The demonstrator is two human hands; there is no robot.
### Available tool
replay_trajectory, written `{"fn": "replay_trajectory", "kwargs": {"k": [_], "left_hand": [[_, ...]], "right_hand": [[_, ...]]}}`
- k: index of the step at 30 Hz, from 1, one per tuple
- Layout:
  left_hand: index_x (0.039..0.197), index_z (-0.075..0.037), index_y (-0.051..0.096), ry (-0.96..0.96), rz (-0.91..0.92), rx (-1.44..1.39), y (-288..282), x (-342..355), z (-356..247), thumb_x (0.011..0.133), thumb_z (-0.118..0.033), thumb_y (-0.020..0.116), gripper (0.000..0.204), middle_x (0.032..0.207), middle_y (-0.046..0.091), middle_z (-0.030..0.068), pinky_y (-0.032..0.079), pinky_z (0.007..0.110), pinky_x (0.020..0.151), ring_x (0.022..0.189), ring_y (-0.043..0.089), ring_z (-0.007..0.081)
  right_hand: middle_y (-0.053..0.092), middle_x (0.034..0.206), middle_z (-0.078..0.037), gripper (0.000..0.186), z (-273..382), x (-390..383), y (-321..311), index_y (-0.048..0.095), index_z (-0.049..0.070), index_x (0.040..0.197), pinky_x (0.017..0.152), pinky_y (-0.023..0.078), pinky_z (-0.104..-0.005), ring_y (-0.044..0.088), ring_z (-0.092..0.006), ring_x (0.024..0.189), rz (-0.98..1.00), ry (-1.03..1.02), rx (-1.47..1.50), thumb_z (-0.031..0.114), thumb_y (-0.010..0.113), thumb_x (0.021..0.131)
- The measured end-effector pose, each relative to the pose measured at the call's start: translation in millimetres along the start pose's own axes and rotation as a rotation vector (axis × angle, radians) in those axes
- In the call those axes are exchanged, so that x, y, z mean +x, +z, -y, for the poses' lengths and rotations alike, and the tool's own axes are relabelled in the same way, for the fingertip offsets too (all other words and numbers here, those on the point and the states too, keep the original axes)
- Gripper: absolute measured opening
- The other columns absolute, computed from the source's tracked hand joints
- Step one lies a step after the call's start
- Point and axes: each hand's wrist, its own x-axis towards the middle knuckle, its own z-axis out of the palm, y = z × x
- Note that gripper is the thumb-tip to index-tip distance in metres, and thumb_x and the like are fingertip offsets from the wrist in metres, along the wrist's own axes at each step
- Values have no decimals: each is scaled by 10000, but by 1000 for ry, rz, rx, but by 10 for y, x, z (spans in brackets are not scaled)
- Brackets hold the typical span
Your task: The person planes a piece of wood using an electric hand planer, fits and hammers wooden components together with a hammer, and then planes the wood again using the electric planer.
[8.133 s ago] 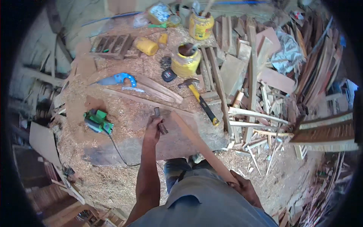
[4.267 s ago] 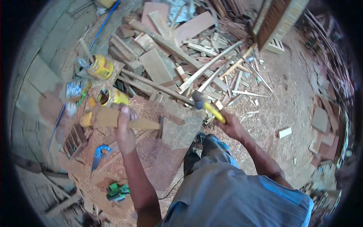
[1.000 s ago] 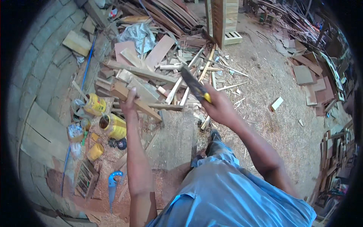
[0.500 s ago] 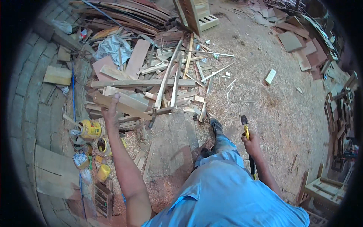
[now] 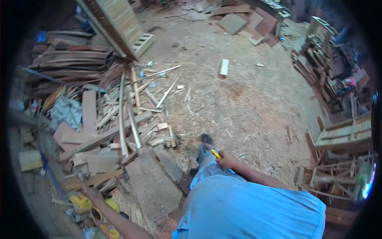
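Observation:
My left hand (image 5: 91, 191), low at the left, is closed on a light-brown wooden piece (image 5: 102, 177) above the cluttered bench. My right hand (image 5: 227, 161) grips the yellow-and-black handle of a hammer (image 5: 216, 154) beside my leg; its head is not clear to see. The bench (image 5: 153, 185) has a bare worn plank surface at its end, with shavings and strips of wood about it. Yellow tubs (image 5: 80, 204) stand just below my left hand, partly hidden by my arm.
A heap of offcuts (image 5: 101, 115) and stacked boards (image 5: 67, 59) lie at left. A tall slatted wooden piece (image 5: 119, 28) stands behind them. Wooden frames (image 5: 340, 133) crowd the right, sheet pieces (image 5: 232, 24) lie farther back, and a small pale block (image 5: 224, 67) rests on the floor.
The view has swung rightward toward the open floor. My left hand with the wood appears lower and farther left; my right hand with the hammer has moved down beside my leg.

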Motion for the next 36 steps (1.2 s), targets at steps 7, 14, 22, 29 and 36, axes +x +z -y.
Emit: {"fn": "replay_trajectory", "kwargs": {"k": [7, 14, 22, 29, 36], "left_hand": [[990, -59, 618, -301, -198, -337, 167, -159, -354, 930, -261, 692, 223, 832, 537, -9, 420, 313, 784, 794, 505, 120], [951, -52, 627, -258, -521, -100, 481, -361, -539, 891, -246, 741, 233, 804, 566, 17, 438, 309, 730, 749, 521, 134], [974, -44, 605, -225, -754, 91, 630, -789, -634, 868, -327, 739, 330, 866, 585, 43, 453, 326, 772, 819, 549, 167], [974, 9, 664, -289, -1090, 580, 463, -1449, -338, 902, -429, 682, 444, 1042, 625, 133, 491, 384, 762, 875, 585, 210], [1036, 41, 607, -219, -1384, 561, 243, -1717, -395, 929, -272, 657, 334, 906, 663, 176, 526, 393, 771, 783, 638, 262]], "right_hand": [[694, 998, -231, 380, 16, 227, -274, 669, 2, 1039, 844, 512, -475, 660, -403, 957, 96, -131, -49, 283, 637, 785], [697, 971, -241, 383, -323, 709, -948, 682, -3, 1041, 813, 513, -470, 673, -397, 935, 153, -120, 36, 268, 666, 771], [685, 973, -276, 449, -784, 1617, -2190, 664, -7, 1089, 804, 520, -482, 673, -422, 928, 22, 31, -166, 278, 717, 745], [675, 771, -192, 356, -248, 2391, -3088, 642, -20, 1065, 591, 525, -410, 689, -283, 669, -24, 34, -191, 189, 677, 778], [624, 727, -109, 421, 369, 3331, -2849, 554, -5, 1194, 466, 497, -363, 619, -203, 539, 160, -4, -236, 168, 645, 821]]}}
